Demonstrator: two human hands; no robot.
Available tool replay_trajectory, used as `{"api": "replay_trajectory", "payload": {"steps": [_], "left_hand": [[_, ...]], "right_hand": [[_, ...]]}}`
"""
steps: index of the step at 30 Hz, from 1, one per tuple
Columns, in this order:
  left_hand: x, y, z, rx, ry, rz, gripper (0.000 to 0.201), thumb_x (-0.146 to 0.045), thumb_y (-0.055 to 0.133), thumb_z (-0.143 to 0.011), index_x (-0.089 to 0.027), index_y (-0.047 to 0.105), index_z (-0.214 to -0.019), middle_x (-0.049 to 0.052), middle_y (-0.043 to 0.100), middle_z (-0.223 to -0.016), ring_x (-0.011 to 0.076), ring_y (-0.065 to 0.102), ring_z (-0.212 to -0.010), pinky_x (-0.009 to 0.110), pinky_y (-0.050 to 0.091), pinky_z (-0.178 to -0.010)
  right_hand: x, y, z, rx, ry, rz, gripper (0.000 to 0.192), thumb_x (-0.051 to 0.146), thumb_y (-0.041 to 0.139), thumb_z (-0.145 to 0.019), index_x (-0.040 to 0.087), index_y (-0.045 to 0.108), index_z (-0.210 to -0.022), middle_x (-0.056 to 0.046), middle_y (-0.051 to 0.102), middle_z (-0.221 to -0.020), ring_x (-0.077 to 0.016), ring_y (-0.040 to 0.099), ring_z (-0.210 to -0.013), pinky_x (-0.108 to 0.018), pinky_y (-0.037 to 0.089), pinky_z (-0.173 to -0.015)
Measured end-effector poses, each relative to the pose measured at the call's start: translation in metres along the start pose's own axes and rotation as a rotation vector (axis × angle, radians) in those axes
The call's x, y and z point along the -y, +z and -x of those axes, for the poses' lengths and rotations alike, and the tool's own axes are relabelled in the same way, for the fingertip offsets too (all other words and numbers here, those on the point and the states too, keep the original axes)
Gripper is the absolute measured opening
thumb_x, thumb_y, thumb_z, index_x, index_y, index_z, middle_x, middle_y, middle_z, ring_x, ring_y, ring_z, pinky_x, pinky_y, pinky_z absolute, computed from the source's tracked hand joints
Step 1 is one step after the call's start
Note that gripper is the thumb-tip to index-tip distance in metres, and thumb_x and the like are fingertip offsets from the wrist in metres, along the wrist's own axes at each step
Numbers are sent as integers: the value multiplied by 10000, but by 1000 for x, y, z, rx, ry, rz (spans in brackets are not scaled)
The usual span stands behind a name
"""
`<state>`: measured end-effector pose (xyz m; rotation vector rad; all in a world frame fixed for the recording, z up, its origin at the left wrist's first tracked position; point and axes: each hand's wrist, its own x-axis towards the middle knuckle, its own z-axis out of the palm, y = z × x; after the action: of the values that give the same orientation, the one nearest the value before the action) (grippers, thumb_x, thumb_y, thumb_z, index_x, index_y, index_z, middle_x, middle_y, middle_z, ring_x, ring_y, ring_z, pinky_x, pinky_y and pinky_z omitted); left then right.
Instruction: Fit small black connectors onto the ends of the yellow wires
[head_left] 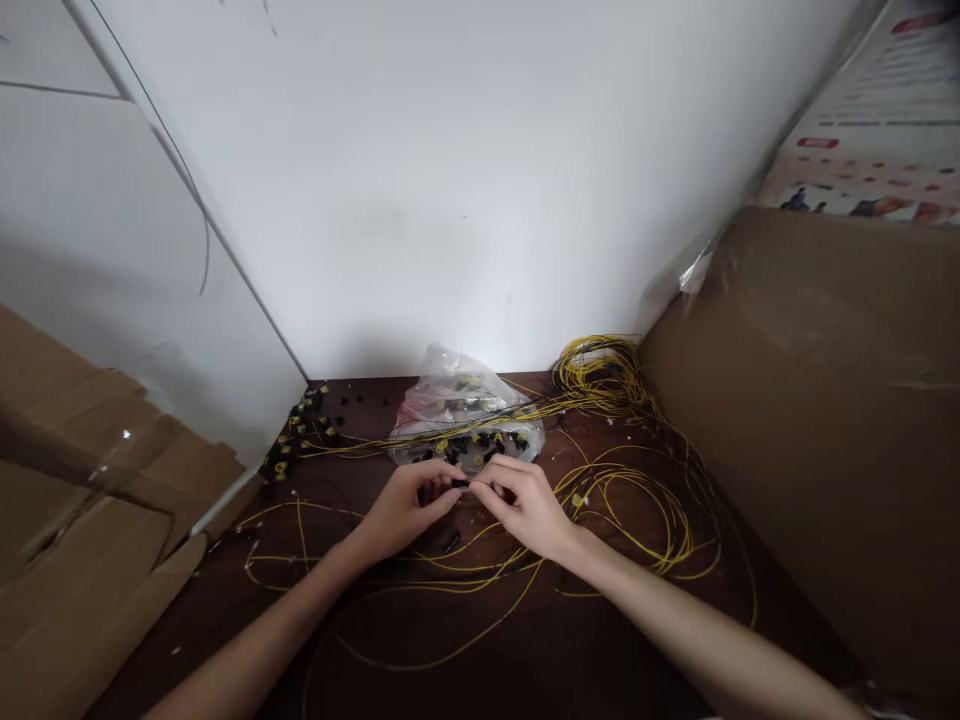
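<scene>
Yellow wires (604, 395) around, plastic bag (448, 376) beyond — left fingers (442, 506), right fingers (493, 503) tight on black piece (460, 484).

Nothing legible: only blurred lines of print (889, 124) and red labels (817, 143) on the white sheet (877, 135)

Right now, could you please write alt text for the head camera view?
A person's left hand and right hand meet at a small black piece above a dark brown surface strewn with yellow wires. A clear plastic bag sits behind.

Single head view: near, from above table (525, 665), facing forward-down toward white wall (465, 180).
</scene>
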<state>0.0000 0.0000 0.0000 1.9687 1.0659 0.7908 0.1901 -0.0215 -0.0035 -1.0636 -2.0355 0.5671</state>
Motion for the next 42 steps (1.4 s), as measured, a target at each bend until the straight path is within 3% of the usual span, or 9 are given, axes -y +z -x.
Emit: {"api": "replay_trajectory", "payload": {"steps": [10,18,21,26,32,39,42], "left_hand": [[2,-3,1,77,55,-51,214,-291,527,-836,-169,665,-946,33,651,-836,135,563,-750,229,410,-674],[1,-2,0,80,68,-90,222,-285,531,-831,-156,677,-939,35,648,-802,128,549,-697,217,393,-612],[0,-1,1,71,73,-86,211,-265,530,-827,-155,677,-930,31,653,-793,119,546,-677,204,381,-579],[1,0,1,56,101,-82,204,-226,522,-821,-156,678,-931,29,657,-773,109,528,-640,200,376,-566],[1,0,1,57,101,-106,212,-215,521,-813,-154,685,-934,23,620,-701,103,487,-601,203,365,-561],[2,2,1,61,5,22,251,-224,554,-787,-152,627,-1016,-17,567,-668,77,415,-537,195,346,-528],[2,-2,-1,58,-38,159,261,-257,563,-791,-150,583,-1028,-14,582,-688,89,469,-581,202,372,-561]], "right_hand": [[-1,0,0,-52,12,-24,249,192,487,-836,156,473,-591,17,435,-592,-86,411,-538,-210,297,-520],[-6,-5,1,-106,16,32,224,178,495,-824,161,483,-601,11,478,-599,-93,445,-553,-215,325,-545],[-6,-5,2,-106,-15,88,182,168,488,-828,161,517,-648,2,505,-627,-102,466,-577,-221,346,-567],[-4,-9,5,-68,-129,199,100,182,495,-844,157,582,-885,-32,581,-744,-145,522,-709,-270,398,-692],[-5,-7,7,0,-140,232,102,203,482,-871,170,579,-877,-45,613,-805,-158,535,-755,-287,411,-712],[-4,-3,8,-2,-108,168,99,190,486,-859,168,571,-812,-31,578,-746,-141,516,-706,-270,411,-680],[-4,-3,7,-55,-76,118,96,180,493,-848,167,562,-783,-19,548,-702,-130,500,-665,-255,402,-641]]}}
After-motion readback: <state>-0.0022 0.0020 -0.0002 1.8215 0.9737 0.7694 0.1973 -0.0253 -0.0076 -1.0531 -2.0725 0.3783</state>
